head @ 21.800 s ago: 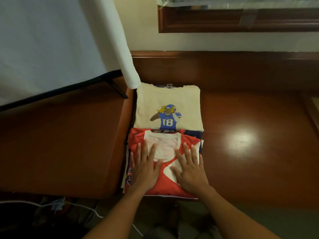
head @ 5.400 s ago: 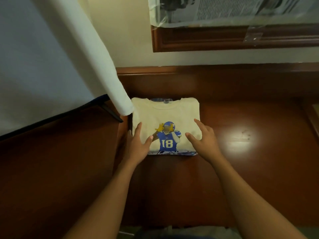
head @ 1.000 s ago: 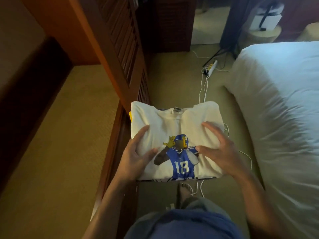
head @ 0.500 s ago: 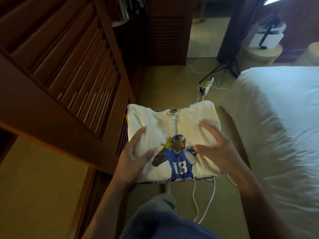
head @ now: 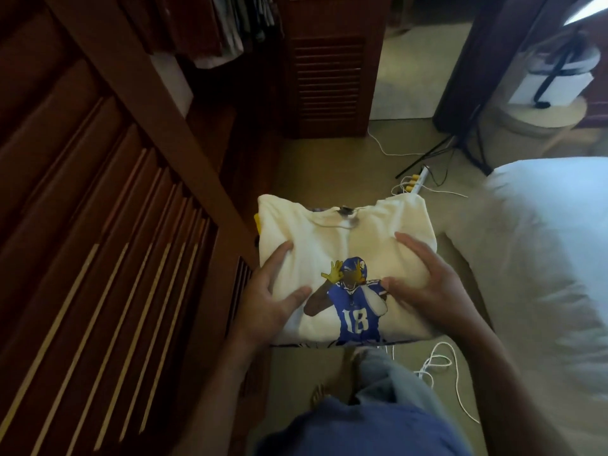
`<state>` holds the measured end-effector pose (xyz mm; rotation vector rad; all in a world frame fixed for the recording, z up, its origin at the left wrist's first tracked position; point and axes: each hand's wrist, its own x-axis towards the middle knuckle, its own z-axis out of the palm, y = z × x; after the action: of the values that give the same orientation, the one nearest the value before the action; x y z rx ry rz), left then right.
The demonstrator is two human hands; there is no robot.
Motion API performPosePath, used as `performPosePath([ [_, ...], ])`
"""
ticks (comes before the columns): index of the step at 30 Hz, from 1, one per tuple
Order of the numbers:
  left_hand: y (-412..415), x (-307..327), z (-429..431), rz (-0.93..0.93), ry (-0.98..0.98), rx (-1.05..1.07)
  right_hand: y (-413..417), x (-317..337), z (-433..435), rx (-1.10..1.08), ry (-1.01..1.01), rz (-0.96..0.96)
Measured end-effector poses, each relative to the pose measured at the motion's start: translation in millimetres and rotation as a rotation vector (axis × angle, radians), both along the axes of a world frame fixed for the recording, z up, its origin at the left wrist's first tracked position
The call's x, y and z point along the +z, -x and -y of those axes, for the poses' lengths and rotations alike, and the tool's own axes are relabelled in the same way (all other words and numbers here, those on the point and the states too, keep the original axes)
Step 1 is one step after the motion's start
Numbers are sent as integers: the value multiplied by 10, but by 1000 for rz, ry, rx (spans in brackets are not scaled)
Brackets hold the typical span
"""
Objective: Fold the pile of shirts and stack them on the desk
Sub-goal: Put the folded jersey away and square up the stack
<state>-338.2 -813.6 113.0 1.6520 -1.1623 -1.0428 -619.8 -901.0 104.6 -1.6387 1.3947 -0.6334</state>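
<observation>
A stack of folded shirts point(head: 332, 258) hangs in the air over the carpet, level in front of me. Its top shirt is cream, with a print of a blue number 18 football player. A yellow edge and darker layers show beneath it. My left hand point(head: 268, 302) grips the stack's left side, thumb and a finger lying on top. My right hand point(head: 427, 284) grips the right side the same way. The fingers under the stack are hidden.
A dark louvered wooden door point(head: 98, 241) stands close on the left, and hanging clothes point(head: 214, 31) show behind it. A white bed point(head: 543, 258) fills the right. A power strip point(head: 416, 182) and white cables point(head: 437, 363) lie on the carpet. My foot point(head: 332, 380) is below the stack.
The stack, which lay on the desk some seconds ago, is lifted and carried in both hands. Over the last second the view has swung up along the louvered door; my grip is unchanged.
</observation>
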Motion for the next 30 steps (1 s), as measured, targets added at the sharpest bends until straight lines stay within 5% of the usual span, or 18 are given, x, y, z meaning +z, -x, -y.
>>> performPosePath([
  [15,-246,-36,2728,-40,-10,223,-450,25,3348,236,6,-5],
  [30,-1285,-113,5083,34,-47,429,-1934,-1,6048,380,36,42],
])
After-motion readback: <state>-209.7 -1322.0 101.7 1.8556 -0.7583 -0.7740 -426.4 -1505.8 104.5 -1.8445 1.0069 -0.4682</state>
